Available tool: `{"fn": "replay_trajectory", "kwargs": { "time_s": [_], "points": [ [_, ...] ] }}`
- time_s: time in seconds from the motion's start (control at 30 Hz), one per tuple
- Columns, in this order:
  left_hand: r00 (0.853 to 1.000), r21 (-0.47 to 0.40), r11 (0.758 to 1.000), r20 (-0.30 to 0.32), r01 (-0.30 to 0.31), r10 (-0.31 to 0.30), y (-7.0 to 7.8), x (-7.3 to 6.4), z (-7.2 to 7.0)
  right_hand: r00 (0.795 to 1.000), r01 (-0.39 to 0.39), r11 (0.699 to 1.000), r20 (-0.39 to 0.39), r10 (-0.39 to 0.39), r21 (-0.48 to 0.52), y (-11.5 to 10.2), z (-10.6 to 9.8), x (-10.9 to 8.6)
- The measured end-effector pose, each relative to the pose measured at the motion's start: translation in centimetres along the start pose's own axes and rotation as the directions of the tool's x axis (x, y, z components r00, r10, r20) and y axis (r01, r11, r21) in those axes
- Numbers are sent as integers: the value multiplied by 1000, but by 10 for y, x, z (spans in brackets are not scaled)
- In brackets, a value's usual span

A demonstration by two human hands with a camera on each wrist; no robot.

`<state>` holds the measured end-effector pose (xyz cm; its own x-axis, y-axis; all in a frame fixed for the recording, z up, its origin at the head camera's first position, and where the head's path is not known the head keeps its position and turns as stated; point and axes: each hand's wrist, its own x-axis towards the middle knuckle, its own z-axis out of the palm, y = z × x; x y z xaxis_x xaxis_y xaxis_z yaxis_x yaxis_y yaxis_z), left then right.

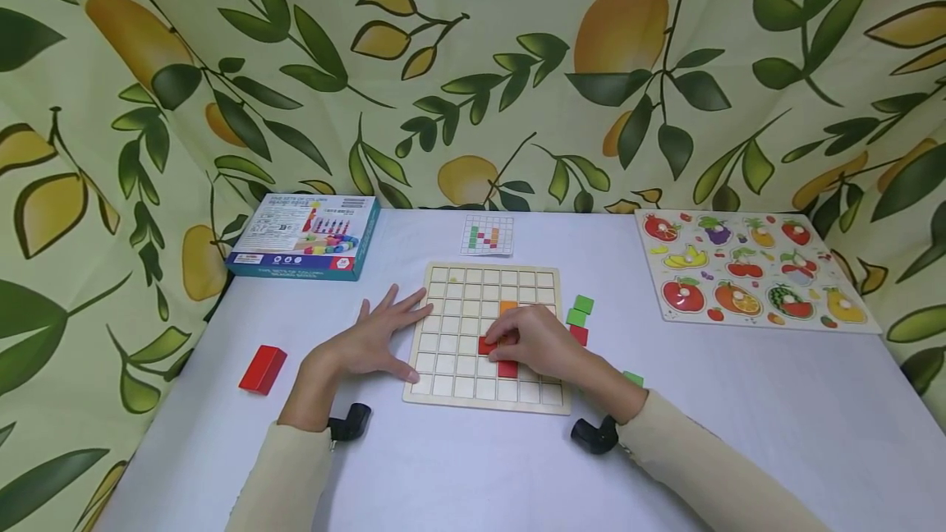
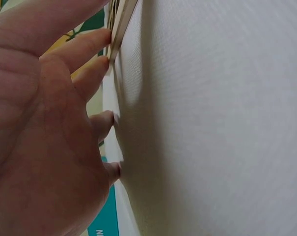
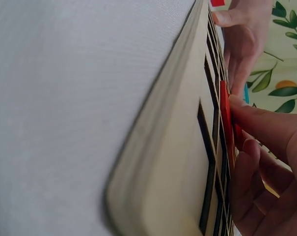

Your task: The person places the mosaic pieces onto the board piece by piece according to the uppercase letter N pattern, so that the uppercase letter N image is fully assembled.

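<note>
A wooden grid board [image 1: 443,392] lies mid-table. My left hand [image 1: 373,341] is spread at its left side, thumb and some fingertips touching the frame; the left wrist view shows this palm [image 2: 50,142] side-on with straight fingers. Over the right half of the grid, my right hand [image 1: 535,341] pinches a red square tile [image 1: 485,346] at a cell, thumb and fingers bent around it. Another red tile [image 1: 507,369] sits in the grid just below, and an orange tile [image 1: 508,306] above, partly covered by the hand. The right wrist view shows red [image 3: 227,118] beside the fingertips.
Green tiles [image 1: 584,304] and a red tile [image 1: 579,336] lie right of the board; another green tile [image 1: 633,378] is by the right wrist. A pattern card [image 1: 487,235] stands behind. Around are a toy box [image 1: 303,236], red block [image 1: 263,369] and fruit puzzle [image 1: 761,269].
</note>
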<state>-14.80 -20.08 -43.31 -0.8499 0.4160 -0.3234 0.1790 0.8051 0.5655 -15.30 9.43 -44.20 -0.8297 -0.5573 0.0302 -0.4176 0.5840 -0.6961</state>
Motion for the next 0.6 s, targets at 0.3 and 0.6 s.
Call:
{"fn": "replay_trajectory", "kwargs": {
  "time_s": [0.3,0.6],
  "points": [
    [1000,-6,1000,-3,-3,3,1,-1,-1,1000,-17,1000,7,17,-15,-2,0,3],
    [1000,-11,1000,-6,-4,4,1,-1,-1,999,-23,999,32,24,-25,-3,-1,2]
  ]
}}
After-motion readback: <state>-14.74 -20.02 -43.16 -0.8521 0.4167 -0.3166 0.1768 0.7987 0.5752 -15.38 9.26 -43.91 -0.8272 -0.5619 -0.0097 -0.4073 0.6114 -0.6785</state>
